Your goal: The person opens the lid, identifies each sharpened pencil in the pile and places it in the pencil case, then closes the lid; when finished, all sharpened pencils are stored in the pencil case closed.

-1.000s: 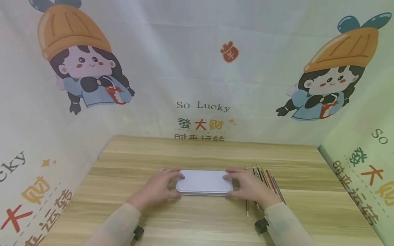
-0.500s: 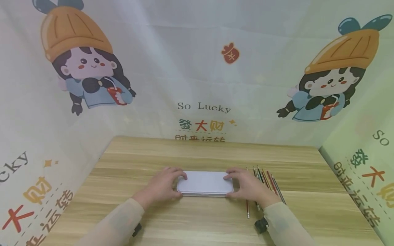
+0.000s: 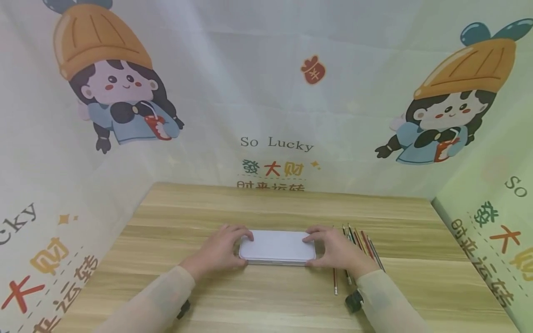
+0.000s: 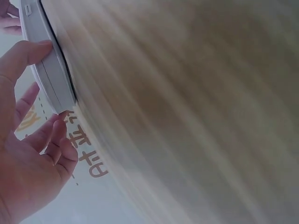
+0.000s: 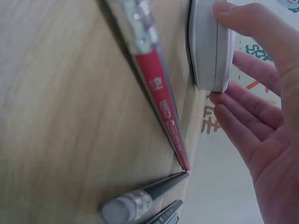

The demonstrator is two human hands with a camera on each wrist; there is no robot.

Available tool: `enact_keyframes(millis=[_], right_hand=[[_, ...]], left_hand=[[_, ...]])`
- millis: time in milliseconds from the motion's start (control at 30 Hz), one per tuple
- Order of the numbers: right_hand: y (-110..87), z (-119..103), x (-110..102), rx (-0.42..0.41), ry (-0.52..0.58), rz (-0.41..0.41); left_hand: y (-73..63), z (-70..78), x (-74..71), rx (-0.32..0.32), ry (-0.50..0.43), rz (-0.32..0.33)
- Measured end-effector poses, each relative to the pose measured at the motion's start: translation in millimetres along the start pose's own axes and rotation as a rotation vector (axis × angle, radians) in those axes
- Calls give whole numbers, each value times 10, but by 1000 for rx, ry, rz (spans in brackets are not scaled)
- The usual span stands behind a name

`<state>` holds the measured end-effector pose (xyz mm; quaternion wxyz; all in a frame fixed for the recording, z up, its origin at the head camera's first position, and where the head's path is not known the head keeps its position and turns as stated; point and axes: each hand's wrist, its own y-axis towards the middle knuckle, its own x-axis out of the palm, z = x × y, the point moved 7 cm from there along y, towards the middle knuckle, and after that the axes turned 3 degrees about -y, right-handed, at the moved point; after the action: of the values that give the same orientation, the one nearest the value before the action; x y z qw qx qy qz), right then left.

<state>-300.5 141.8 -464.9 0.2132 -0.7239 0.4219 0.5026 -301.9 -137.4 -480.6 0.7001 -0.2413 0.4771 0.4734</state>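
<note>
Flat white rectangular case with rounded corners (image 3: 276, 245): in the head view, on the wood-grain counter (image 3: 266, 300), between the two grips.
Left grip (image 3: 220, 249): grasping the case's left end, thumb at the near edge, a finger bent onto the top.
Right grip (image 3: 335, 249): grasping the right end the same way.
Slim pencils in red, yellow and dark colours (image 3: 367, 243): a loose bunch at the right grip's outer side, partly hidden by it.
Lone red pencil with a pale end (image 3: 335, 280): nearer the case, its middle hidden by the right grip.
Left wrist view: the left grip's thumb lies on the case's pale side, fingers reaching round its end.
Right wrist view: the right grip's thumb lies on the case's side; beside this grip, a red pencil with white lettering (image 5: 160, 93) and a dark pencil with a round grey end (image 5: 163, 185).
</note>
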Motion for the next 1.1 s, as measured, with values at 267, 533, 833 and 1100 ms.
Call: enact_keyframes(millis=[267,533,833,1100], right_hand=[[32,3,-4,-11,-7,-2],[61,18,-5,-33,-26,-3],[55,79,-18,-11,35,-26],[65,90,-65,10,111,-48]], left_hand=[[-4,15,7,-1,3,21],[-2,25,-19,-15,-3,34],[31,62,-24,3,5,14],[53,40,-38,-19,11,-5]])
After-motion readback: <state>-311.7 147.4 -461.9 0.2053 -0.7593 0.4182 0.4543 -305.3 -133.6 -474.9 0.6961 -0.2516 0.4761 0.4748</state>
